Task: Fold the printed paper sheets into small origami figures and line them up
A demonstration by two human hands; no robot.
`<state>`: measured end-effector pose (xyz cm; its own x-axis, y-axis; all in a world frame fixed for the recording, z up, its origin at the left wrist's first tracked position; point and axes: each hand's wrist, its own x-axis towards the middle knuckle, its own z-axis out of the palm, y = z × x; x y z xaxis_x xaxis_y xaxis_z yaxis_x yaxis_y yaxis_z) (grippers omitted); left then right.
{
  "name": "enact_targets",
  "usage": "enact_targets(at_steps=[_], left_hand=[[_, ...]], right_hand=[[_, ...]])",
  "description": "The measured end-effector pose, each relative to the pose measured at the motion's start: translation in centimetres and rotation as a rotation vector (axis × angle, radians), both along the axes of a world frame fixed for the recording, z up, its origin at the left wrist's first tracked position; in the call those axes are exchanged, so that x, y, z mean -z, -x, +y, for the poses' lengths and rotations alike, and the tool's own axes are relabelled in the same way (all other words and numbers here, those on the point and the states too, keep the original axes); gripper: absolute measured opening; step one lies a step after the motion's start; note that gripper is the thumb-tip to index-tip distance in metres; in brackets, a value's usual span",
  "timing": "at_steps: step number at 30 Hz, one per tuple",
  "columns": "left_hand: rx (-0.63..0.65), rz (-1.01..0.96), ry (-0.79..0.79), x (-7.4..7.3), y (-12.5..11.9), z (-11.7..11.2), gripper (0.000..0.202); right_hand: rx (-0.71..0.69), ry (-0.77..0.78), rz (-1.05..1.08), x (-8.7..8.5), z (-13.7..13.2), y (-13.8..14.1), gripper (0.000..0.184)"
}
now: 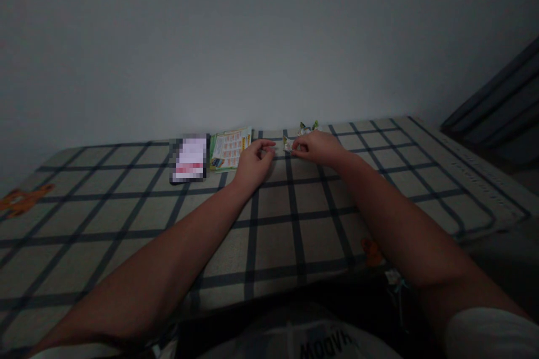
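My right hand (pixel 319 147) is closed in a pinch on a small white and green piece (pixel 288 145), whose printed detail is too small to read. Just behind that hand lies another small piece in white and green (pixel 309 125), partly covered by the fingers. To the left, my left hand (pixel 255 161) hovers over or rests on the cloth with its fingers loosely bent and a gap between thumb and forefinger; nothing plainly shows in it. Beside it is a green and white printed sheet (pixel 229 148), its right edge close to my knuckles.
A phone-like device with a blurred screen (pixel 191 158) lies left of the sheet. Everything sits on a checked cloth (pixel 273 241) with orange animal figures (pixel 25 199). A pale wall (pixel 269 39) rises behind it. Dark slatted panels (pixel 501 95) stand at the right.
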<state>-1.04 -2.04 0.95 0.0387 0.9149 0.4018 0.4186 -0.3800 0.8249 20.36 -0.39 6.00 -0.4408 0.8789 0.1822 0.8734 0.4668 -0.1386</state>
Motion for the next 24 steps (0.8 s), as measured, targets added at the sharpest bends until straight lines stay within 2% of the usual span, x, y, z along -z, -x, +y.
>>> enact_targets(at_steps=[5,10,13,15,18,21,24], left_hand=[[0.001,0.014,-0.005,0.0,0.0,0.0,0.025],[-0.002,0.009,-0.003,0.1,0.1,0.1,0.026],[-0.007,0.014,-0.003,0.1,0.1,0.1,0.025],[-0.01,0.02,-0.012,0.1,0.1,0.0,0.025],[-0.011,0.028,-0.022,0.0,0.0,0.0,0.024],[-0.004,0.028,-0.024,-0.1,0.0,-0.1,0.023],[-0.013,0.032,-0.008,-0.3,-0.1,-0.3,0.023]], right_hand=[[0.061,-0.024,-0.068,0.1,0.1,-0.2,0.023],[0.032,0.06,0.024,0.0,0.2,-0.5,0.032],[0.016,0.087,0.08,0.2,0.5,-0.6,0.025],[0.018,0.066,0.12,0.5,0.7,-0.6,0.019],[0.042,0.01,0.202,1.0,1.0,-0.5,0.02],[0.142,-0.074,0.301,1.5,1.3,-0.1,0.024],[0.203,-0.122,0.307,2.1,1.4,0.7,0.027]])
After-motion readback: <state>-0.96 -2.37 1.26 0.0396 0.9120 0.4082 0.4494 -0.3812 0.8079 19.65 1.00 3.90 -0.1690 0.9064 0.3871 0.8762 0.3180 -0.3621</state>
